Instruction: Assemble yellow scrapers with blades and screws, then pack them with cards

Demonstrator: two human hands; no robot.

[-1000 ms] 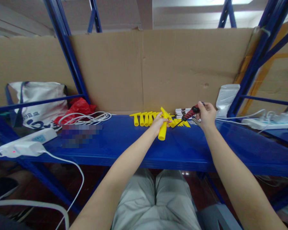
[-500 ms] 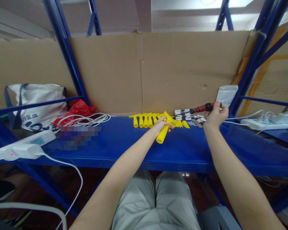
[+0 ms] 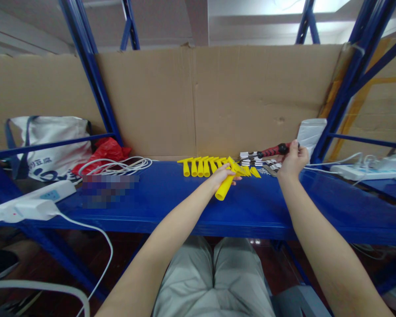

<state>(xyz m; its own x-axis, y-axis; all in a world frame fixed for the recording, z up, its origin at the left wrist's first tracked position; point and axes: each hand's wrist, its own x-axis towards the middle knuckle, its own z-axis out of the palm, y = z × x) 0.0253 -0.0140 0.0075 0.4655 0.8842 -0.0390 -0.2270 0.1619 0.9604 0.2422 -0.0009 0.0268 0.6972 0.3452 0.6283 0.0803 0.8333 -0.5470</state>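
Note:
My left hand (image 3: 223, 175) is closed around a yellow plastic piece (image 3: 225, 188), a hollow round handle with a flat, angled head at its far end. My right hand (image 3: 294, 161) grips the butt end of a screwdriver (image 3: 273, 151) with a red and black handle. Its thin shaft points left and its end lies near the head of the held piece; whether the tip touches is too small to tell. Behind my left hand stands a row of similar yellow pieces (image 3: 198, 167). Loose yellow wedge-shaped parts (image 3: 255, 172) lie just right of the held piece.
Black-and-white packets (image 3: 251, 156) and small silvery bits (image 3: 265, 171) lie on the blue shelf (image 3: 171, 198) below the screwdriver. A white pouch (image 3: 312, 132) leans at the back right. Power strips (image 3: 366, 171) and coiled white cable (image 3: 119, 165) flank the area. Cardboard (image 3: 237, 97) closes the back.
My right hand has moved slightly left with the screwdriver, bringing its shaft closer to the yellow piece's head. My left hand and the piece have shifted only a little.

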